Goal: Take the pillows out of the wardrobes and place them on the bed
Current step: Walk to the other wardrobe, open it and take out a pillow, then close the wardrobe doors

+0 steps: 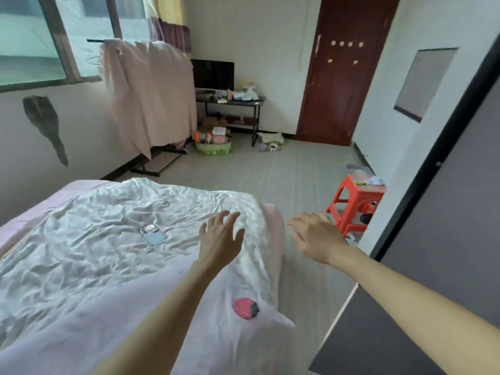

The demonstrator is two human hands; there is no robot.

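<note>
The bed (35, 209) fills the lower left, covered by a crumpled white sheet (94, 239). A pale pink pillow with a strawberry patch (238, 328) lies on the bed's near right edge. My left hand (220, 239) hovers over the bed's right side, fingers spread, holding nothing. My right hand (316, 236) is stretched out over the floor gap between the bed and the dark wardrobe door (438, 239), fingers apart and empty. The wardrobe's inside is hidden.
A phone (153, 234) lies on the sheet. A red plastic stool (354, 204) stands by the wall on the right. Beyond are a clothes rack with pink cloth (151, 98), a desk with a monitor (230, 101), a green basket (213, 147) and a brown door (343, 71).
</note>
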